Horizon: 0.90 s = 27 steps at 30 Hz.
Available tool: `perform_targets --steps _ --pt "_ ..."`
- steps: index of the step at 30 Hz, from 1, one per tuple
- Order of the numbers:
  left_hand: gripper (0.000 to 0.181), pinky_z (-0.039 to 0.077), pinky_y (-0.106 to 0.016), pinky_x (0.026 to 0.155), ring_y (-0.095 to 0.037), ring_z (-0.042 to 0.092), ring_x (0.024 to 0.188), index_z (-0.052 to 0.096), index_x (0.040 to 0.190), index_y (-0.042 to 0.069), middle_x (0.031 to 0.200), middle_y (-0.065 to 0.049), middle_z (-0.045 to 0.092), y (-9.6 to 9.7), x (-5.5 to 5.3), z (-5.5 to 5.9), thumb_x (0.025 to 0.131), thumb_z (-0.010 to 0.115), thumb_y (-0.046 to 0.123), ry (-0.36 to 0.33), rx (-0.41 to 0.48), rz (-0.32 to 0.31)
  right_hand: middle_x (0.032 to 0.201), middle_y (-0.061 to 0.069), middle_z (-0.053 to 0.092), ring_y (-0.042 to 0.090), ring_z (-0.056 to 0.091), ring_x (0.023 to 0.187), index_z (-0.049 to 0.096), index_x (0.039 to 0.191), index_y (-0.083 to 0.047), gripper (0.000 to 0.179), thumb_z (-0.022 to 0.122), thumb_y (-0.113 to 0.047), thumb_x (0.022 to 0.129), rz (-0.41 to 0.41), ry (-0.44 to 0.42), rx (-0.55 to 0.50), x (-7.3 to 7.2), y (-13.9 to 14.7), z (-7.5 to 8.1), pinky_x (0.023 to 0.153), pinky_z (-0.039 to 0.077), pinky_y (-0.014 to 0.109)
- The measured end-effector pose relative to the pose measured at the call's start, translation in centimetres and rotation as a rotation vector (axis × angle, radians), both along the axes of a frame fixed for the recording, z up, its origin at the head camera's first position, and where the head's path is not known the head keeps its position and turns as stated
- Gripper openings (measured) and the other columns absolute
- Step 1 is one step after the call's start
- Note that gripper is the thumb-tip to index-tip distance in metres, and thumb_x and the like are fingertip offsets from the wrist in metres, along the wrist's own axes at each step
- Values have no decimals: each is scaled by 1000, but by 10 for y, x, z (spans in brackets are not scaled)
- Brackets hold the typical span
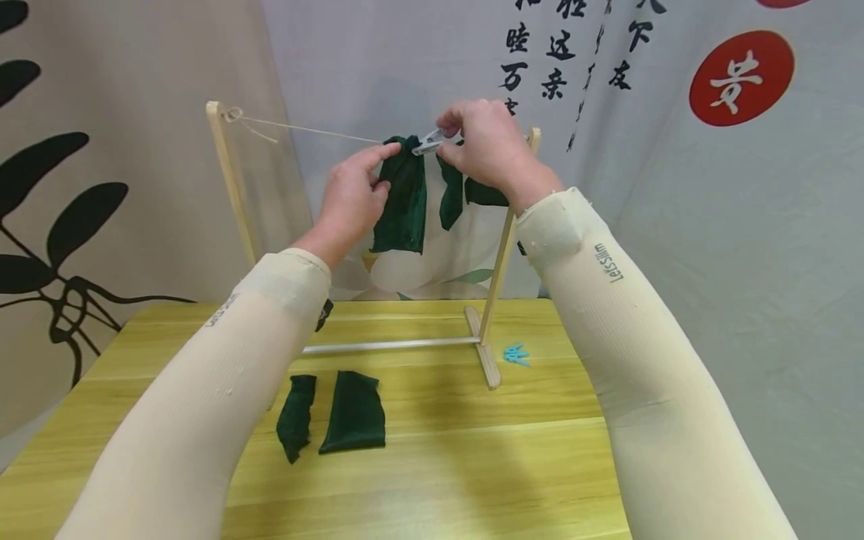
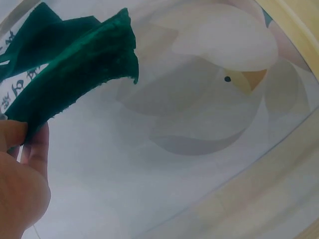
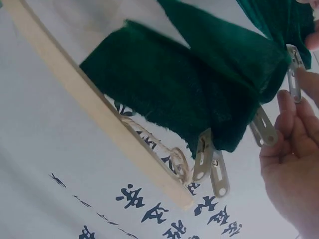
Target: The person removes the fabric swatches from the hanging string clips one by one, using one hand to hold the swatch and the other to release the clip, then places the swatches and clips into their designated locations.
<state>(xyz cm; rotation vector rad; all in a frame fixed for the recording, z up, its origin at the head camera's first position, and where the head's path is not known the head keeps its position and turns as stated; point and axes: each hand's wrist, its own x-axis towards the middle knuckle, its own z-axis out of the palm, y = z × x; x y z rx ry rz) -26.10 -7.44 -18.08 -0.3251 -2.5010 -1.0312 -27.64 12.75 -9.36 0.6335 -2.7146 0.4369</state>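
Behind the yellow wooden desk (image 1: pixel 540 480) hangs a pale printed curtain (image 1: pixel 648 180). At the thin beige string (image 1: pixel 310 130), my left hand (image 1: pixel 353 191) pinches the dark green fabric piece (image 1: pixel 401 214) near its top; my right hand (image 1: pixel 487 142) pinches a silver metal clip (image 1: pixel 430 144) there. I seem to be fastening it; next calls for releasing the clip gently, fabric steady.

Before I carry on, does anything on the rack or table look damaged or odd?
Nothing looks spilled or toppled. One mild oddity: the green cloth pinched in the left hand has a ragged, frayed lower edge in the left wrist view, so it looks roughly cut.
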Motion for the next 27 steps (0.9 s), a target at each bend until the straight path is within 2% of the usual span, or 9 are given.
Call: perform_targets --steps 4,10,14,19,23,27 --pt "59 47 -32 74 -23 54 84 50 162 30 159 -1 56 0 -1 1 108 59 6 -1 -9 -1 138 11 70 25 64 117 67 142 -9 40 68 -26 106 34 14 4 1 1 1 103 56 38" --pt "59 45 -33 71 -23 53 79 51 161 29 144 -6 63 -1 0 0 108 60 5 4 -23 2 132 10 72 21 66 108 71 135 -7 32 66 -24 108 16 17 16 5 -3 2 95 58 33" --pt "59 49 -33 75 -25 54 81 51 161 29 156 -4 58 -2 2 -1 108 60 4 -7 -20 1 126 11 74 21 68 102 74 130 -7 29 66 -23 108 -16 47 1 6 -4 2 90 59 32" --pt "60 58 -35 89 -26 55 89 48 163 29 168 -1 47 -6 5 -2 108 58 4 -38 -27 4 126 11 75 21 67 102 75 130 -6 30 67 -24 107 -36 76 -39 7 -3 4 88 58 30" --pt "61 57 -36 88 -27 55 90 48 163 26 169 -3 46 -10 5 -4 108 58 2 -39 -37 -10 127 10 75 20 66 101 74 131 -6 30 68 -23 107 -48 86 -74 8 -1 5 84 55 28" --pt "63 55 -37 85 -27 55 89 47 163 25 170 -4 44 -14 7 -5 107 58 0 -44 -48 -26 132 9 74 20 63 106 72 134 -7 32 67 -24 107 -44 92 -91 11 2 5 87 54 28"
